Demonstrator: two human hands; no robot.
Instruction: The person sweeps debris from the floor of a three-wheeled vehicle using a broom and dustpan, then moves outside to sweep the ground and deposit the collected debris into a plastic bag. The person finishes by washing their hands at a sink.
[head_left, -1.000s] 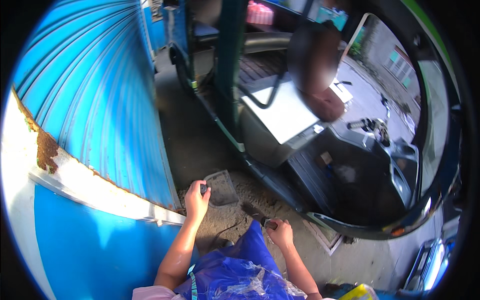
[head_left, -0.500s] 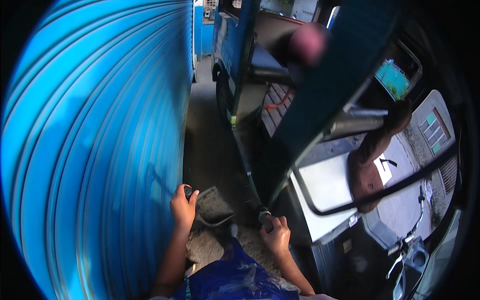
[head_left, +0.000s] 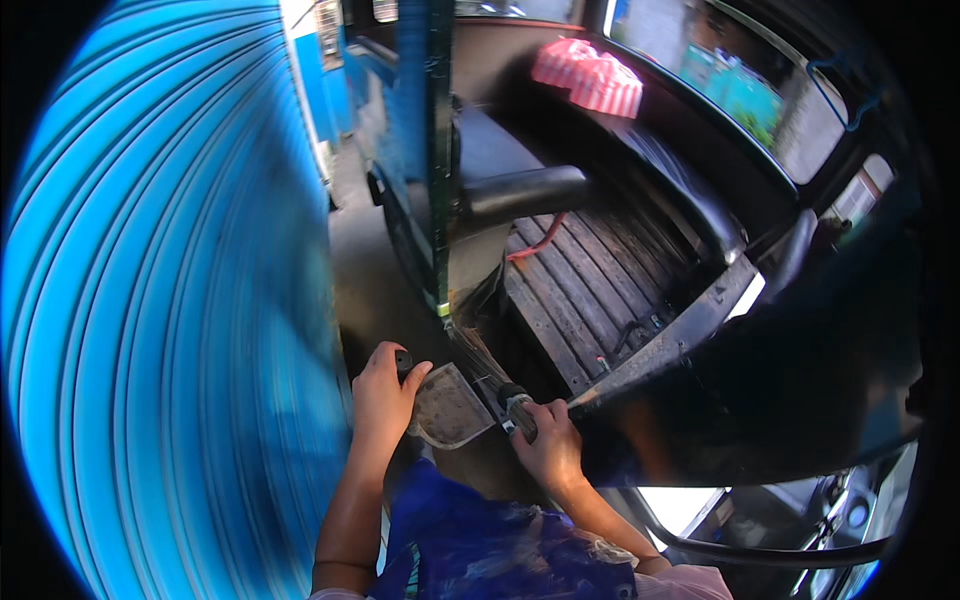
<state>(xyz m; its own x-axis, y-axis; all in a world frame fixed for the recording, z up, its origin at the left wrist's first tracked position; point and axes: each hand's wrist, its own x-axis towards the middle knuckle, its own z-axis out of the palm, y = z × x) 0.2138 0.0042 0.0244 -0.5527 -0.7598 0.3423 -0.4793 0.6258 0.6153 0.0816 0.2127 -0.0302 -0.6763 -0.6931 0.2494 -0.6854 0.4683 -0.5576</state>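
My left hand (head_left: 385, 395) is closed around the dark upright handle of a dustpan (head_left: 452, 408). The pan, greyish and dirty, hangs low beside that hand, its scoop facing up. In my right hand (head_left: 552, 447) is the bound grip of a stick broom (head_left: 484, 362). Its thin bristles stretch away from me to the vehicle's doorway, and their far ends are hard to make out against the dark sill. The broom passes just right of the pan; whether they touch I cannot tell.
A blue corrugated shutter (head_left: 200, 300) rises close on my left. To the right stands a passenger vehicle with a slatted wooden floor (head_left: 590, 290), a black padded bench (head_left: 525, 193) and a pink striped bag (head_left: 590, 78). A dark post (head_left: 438, 150) borders its doorway. A narrow passage (head_left: 365, 250) runs ahead.
My view has swung right and moved closer to the vehicle, whose interior now shows. Both hands still hold the dustpan and broom; the broom now points into the doorway. The seated person has left view.
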